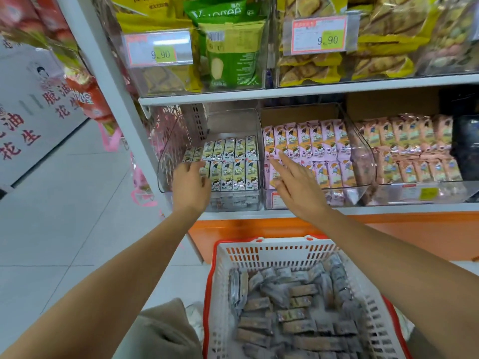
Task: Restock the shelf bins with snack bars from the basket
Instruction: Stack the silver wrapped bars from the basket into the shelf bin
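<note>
Your left hand [190,183] curls into the clear bin [166,161], fingers on its green snack bars [230,161]; whether it grips one, you cannot tell. Your right hand [295,186], fingers spread and empty, reaches the pink bars [311,141] just right of that bin. Below it, one basket [269,252] holds many grey bars [293,307].

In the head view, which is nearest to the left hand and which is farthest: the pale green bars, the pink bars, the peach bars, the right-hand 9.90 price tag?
From the left hand:
1. pale green bars, in the left bin, at its fingers.
2. pink bars, in the middle bin, to its right.
3. right-hand 9.90 price tag on the upper shelf and peach bars in the far-right bin: too close to call.
</note>
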Motion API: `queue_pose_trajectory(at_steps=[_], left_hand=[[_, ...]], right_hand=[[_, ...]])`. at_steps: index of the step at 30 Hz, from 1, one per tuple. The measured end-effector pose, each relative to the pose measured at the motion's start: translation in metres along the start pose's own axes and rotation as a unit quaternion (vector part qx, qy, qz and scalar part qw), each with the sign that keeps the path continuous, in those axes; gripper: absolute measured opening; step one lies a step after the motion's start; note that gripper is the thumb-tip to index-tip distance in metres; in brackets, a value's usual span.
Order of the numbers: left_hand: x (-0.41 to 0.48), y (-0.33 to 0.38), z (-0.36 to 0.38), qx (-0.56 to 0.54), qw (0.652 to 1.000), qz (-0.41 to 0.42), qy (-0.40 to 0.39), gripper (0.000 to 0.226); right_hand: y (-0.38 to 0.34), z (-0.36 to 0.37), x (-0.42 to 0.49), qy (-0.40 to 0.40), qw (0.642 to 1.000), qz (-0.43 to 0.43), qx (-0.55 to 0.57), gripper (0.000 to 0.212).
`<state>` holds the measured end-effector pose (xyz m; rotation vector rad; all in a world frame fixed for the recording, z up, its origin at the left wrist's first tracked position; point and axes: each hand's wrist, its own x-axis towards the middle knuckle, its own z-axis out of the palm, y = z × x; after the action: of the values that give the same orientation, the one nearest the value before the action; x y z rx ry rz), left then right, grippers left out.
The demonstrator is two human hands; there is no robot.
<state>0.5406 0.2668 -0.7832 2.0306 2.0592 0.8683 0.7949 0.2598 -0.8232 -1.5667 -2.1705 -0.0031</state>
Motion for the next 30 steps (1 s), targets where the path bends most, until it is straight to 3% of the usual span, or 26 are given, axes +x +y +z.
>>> queue_pose_trajectory(at_steps=[4, 8, 13, 18, 23, 30], left_hand=[[-0.037, 0.025, 0.018, -0.063, 0.982, 0.151, 0.098, 0.032], [-0.08, 0.044, 0.063, -0.091, 0.977, 0.191, 0.016, 0.026], [-0.134, 0.04, 0.138, -0.055, 0.96, 0.15, -0.228, 0.024], [-0.17, 0.04, 0.199, 0.074, 0.896, 0.093, -0.428, 0.031], [-0.185, 0.039, 0.263, 0.125, 0.847, 0.061, -0.514, 0.052], [-0.186, 0.033, 0.323, 0.068, 0.852, -0.083, -0.512, 0.067]], right_hand=[[0.008, -0.014, -0.038, 0.073, 0.997, -0.025, 0.032, 0.044], [0.034, -0.015, -0.098, 0.084, 0.996, -0.007, 0.021, 0.035], [0.082, 0.011, -0.179, 0.004, 0.993, 0.116, -0.019, 0.034], [0.113, 0.038, -0.22, -0.106, 0.969, 0.223, -0.014, 0.047], [0.133, 0.07, -0.237, -0.164, 0.944, 0.286, 0.005, 0.065], [0.142, 0.092, -0.234, -0.133, 0.943, 0.306, -0.017, 0.074]])
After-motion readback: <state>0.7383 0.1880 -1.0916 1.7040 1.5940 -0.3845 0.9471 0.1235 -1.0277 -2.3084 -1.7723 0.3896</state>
